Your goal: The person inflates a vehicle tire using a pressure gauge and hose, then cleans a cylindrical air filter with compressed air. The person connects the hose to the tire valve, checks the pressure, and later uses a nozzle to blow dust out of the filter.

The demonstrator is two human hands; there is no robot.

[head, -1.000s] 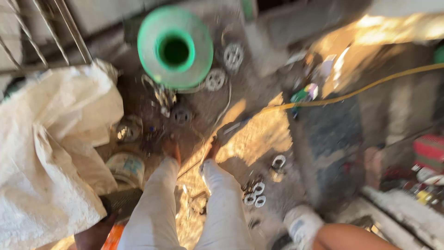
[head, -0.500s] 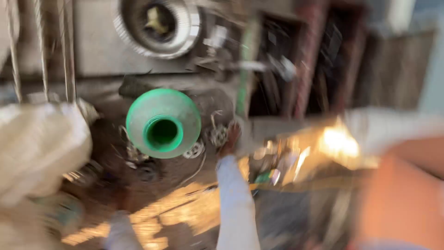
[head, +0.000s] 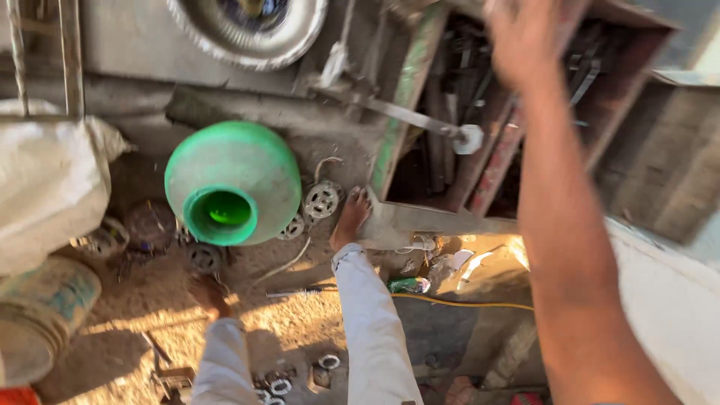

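Note:
My right hand [head: 529, 41] is raised at the top of the view, blurred, reaching toward a dark box of metal parts and tools [head: 487, 112]. Its arm [head: 570, 247] runs down the right side. I cannot tell whether the fingers hold anything. My left hand is out of view. Below me are my two legs in pale trousers [head: 371, 322], bare feet on sandy ground, the right foot [head: 350, 217] next to a green plastic pot [head: 232, 184] lying on its side.
Small metal wheels [head: 321, 200] lie by the pot and more rings [head: 281, 384] near my feet. A white sack [head: 49, 187] and a dirty bucket [head: 37, 315] sit at left. A tyre [head: 247, 26] is at the top, a yellow hose [head: 465, 302] crosses the ground.
The view has tilted up from the ground toward the box. My right arm has swung up from the lower right to the top of the view.

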